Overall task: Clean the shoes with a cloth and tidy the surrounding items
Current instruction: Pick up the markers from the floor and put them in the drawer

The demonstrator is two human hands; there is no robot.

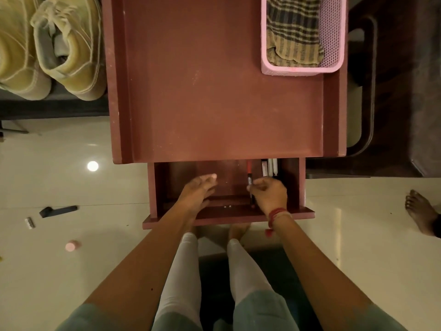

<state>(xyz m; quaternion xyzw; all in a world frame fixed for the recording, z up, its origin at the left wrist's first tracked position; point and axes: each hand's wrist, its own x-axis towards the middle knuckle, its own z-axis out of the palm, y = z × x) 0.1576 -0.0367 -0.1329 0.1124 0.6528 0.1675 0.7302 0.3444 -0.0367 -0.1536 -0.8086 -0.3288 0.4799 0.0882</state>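
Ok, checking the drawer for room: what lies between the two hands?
Only bare drawer floor, in the head view: nothing lies between the left hand and the right hand, which pinches a marker.

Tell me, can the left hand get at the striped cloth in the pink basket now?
Probably yes. The left hand is open and holds nothing, the basket has no lid, and the table top between is bare. But the cloth lies at the far right corner, so it must stretch.

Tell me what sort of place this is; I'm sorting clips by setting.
Probably a home: a small red table with an open drawer, shoes beside it, a bare foot on the glossy floor.
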